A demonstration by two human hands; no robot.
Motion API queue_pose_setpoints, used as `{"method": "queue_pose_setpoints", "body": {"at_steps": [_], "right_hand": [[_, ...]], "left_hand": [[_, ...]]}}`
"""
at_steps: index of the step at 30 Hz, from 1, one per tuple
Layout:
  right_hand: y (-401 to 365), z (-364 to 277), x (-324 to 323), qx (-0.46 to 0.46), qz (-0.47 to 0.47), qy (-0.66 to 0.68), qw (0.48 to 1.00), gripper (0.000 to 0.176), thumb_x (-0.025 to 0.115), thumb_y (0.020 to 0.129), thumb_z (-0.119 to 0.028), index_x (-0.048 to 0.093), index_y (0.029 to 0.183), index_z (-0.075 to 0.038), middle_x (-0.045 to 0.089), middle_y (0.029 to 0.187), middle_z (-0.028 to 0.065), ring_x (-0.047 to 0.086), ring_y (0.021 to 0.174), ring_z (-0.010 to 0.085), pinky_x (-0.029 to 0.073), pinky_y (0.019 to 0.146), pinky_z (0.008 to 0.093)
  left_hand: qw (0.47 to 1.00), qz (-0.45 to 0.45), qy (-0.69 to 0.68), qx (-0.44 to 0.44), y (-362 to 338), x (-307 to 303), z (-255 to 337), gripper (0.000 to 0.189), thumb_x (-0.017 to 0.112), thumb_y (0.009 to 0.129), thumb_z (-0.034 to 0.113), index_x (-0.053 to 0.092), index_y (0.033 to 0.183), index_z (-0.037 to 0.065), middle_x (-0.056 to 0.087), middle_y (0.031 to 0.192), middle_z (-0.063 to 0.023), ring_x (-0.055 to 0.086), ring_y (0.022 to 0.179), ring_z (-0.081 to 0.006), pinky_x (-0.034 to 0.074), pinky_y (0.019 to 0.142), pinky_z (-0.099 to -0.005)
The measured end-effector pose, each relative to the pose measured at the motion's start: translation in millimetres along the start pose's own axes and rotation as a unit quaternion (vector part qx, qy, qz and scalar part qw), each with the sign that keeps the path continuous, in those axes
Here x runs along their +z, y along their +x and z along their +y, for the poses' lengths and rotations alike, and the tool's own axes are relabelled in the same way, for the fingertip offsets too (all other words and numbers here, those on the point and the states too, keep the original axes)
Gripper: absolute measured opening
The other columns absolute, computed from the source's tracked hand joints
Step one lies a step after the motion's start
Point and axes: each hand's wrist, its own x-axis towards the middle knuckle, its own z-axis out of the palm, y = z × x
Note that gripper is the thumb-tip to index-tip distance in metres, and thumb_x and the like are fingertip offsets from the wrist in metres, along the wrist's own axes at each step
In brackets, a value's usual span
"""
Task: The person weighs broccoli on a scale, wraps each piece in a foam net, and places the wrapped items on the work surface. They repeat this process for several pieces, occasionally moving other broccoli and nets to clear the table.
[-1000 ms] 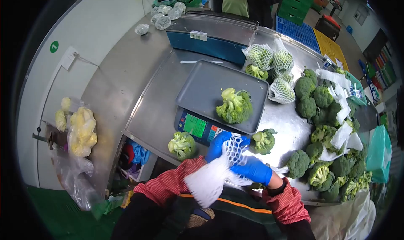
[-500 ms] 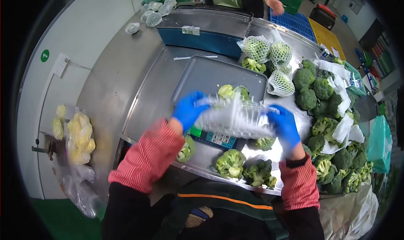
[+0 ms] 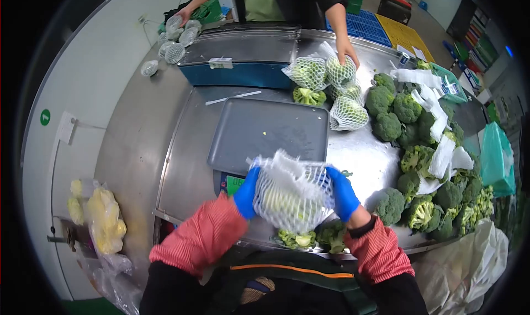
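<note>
Between my two blue-gloved hands is a white foam net (image 3: 292,196) with a pale green broccoli head showing through its mesh. My left hand (image 3: 247,193) grips its left side, and my right hand (image 3: 343,195) presses on its right side. Its upper end is bunched and blurred. Just beyond lies the grey scale tray (image 3: 270,130), bearing only small green scraps; part of the scale's green display (image 3: 234,184) shows by my left hand. Loose broccoli heads (image 3: 297,239) sit at the bench edge beneath the net.
Broccoli (image 3: 408,108) and loose white nets (image 3: 441,160) are piled at right. Across the bench a co-worker's hand (image 3: 345,49) touches netted broccoli (image 3: 349,115); their other hand (image 3: 182,18) is at wrapped produce (image 3: 175,53). A blue-fronted metal box (image 3: 237,75) stands behind the tray.
The net, stretched between my hands before, now encloses broccoli and is nearer me. The broccoli on the tray is gone from there. The co-worker has reached onto the netted broccoli.
</note>
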Motion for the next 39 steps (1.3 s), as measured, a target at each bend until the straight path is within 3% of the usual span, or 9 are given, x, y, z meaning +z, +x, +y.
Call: {"method": "queue_pose_setpoints", "body": {"at_steps": [5, 8, 10, 12, 16, 20, 29, 34, 39], "right_hand": [[-46.7, 29.1, -24.1, 0.002, -0.105, 0.037, 0.994, 0.030, 0.045, 0.094, -0.026, 0.057, 0.107, -0.003, 0.064, 0.096, 0.0080, 0.062, 0.086, 0.0164, 0.050, 0.080, 0.0301], [-64.9, 58.5, -31.4, 0.050, -0.275, -0.194, 0.941, 0.037, 0.047, 0.093, -0.016, 0.044, 0.128, -0.003, 0.052, 0.124, 0.0100, 0.049, 0.111, 0.0150, 0.039, 0.097, 0.0285], [-71.7, 67.3, -36.1, 0.146, -0.264, 0.011, 0.953, 0.039, 0.051, 0.091, -0.011, 0.043, 0.129, -0.004, 0.050, 0.126, 0.0104, 0.046, 0.115, 0.0154, 0.036, 0.100, 0.0284], [-51.6, 74.5, -37.8, 0.027, -0.324, -0.021, 0.945, 0.039, 0.049, 0.092, -0.013, 0.043, 0.130, -0.005, 0.050, 0.126, 0.0105, 0.049, 0.113, 0.0167, 0.039, 0.098, 0.0295], [-41.2, 34.8, -14.6, 0.041, -0.215, 0.189, 0.957, 0.037, 0.044, 0.095, -0.019, 0.043, 0.129, -0.005, 0.052, 0.125, 0.0105, 0.054, 0.107, 0.0185, 0.046, 0.092, 0.0316], [-17.7, 1.0, -12.9, 0.031, -0.201, 0.179, 0.963, 0.039, 0.038, 0.096, -0.028, 0.044, 0.128, -0.005, 0.055, 0.121, 0.0091, 0.059, 0.100, 0.0180, 0.049, 0.087, 0.0319], [11.9, -82.8, -62.3, -0.052, -0.053, -0.170, 0.983, 0.050, 0.046, 0.090, -0.048, 0.059, 0.099, 0.000, 0.065, 0.076, 0.0073, 0.062, 0.058, 0.0144, 0.048, 0.051, 0.0236], [37.0, -159.3, -141.1, -0.343, 0.222, -0.506, 0.759, 0.040, 0.058, 0.085, -0.039, 0.058, 0.105, -0.004, 0.064, 0.087, 0.0166, 0.064, 0.077, 0.0282, 0.050, 0.069, 0.0362], [84.4, -245.1, -181.7, -0.389, 0.358, -0.694, 0.489, 0.048, 0.062, 0.080, -0.029, 0.046, 0.119, -0.006, 0.057, 0.101, 0.0175, 0.059, 0.089, 0.0326, 0.049, 0.075, 0.0408]], "left_hand": [[0.949, 0.027, 0.290, 0.118, -51.5, 23.4, -45.0, 0.046, 0.039, 0.094, 0.032, 0.048, 0.121, -0.003, 0.054, 0.121, -0.0156, 0.051, 0.113, -0.0280, 0.038, 0.100, -0.0382], [0.996, 0.022, -0.082, -0.007, -55.2, 0.3, -54.4, 0.038, 0.046, 0.092, 0.024, 0.051, 0.118, -0.002, 0.056, 0.117, -0.0141, 0.053, 0.110, -0.0250, 0.041, 0.097, -0.0363], [0.974, 0.014, 0.216, 0.063, -49.1, -2.0, -54.1, 0.030, 0.049, 0.090, 0.015, 0.053, 0.115, -0.001, 0.059, 0.113, -0.0116, 0.056, 0.104, -0.0218, 0.044, 0.091, -0.0344], [0.995, 0.052, -0.079, -0.043, -30.6, -4.3, -59.5, 0.027, 0.049, 0.090, 0.014, 0.055, 0.112, -0.001, 0.060, 0.110, -0.0099, 0.057, 0.102, -0.0202, 0.045, 0.089, -0.0332], [0.870, 0.208, 0.428, 0.127, -24.1, 0.8, -60.3, 0.033, 0.049, 0.091, 0.014, 0.047, 0.119, -0.002, 0.056, 0.112, -0.0100, 0.052, 0.108, -0.0197, 0.040, 0.092, -0.0289], [0.755, 0.026, 0.519, 0.400, -7.9, 59.8, -30.3, 0.050, 0.056, 0.086, 0.007, 0.036, 0.130, -0.001, 0.048, 0.122, -0.0106, 0.046, 0.116, -0.0199, 0.039, 0.095, -0.0314], [0.938, 0.046, 0.235, 0.249, 153.6, 78.5, 29.7, 0.044, 0.059, 0.086, 0.016, 0.045, 0.125, 0.003, 0.057, 0.114, -0.0086, 0.057, 0.101, -0.0188, 0.045, 0.087, -0.0318], [0.854, 0.086, 0.393, 0.329, 268.5, 120.2, 78.9, 0.042, 0.068, 0.079, 0.019, 0.053, 0.114, 0.002, 0.061, 0.104, -0.0087, 0.058, 0.094, -0.0177, 0.045, 0.083, -0.0315], [0.587, 0.219, 0.612, 0.482, 392.7, 138.3, 119.8, 0.047, 0.074, 0.072, 0.029, 0.056, 0.110, 0.007, 0.061, 0.103, -0.0159, 0.059, 0.094, -0.0257, 0.045, 0.084, -0.0345]]}}
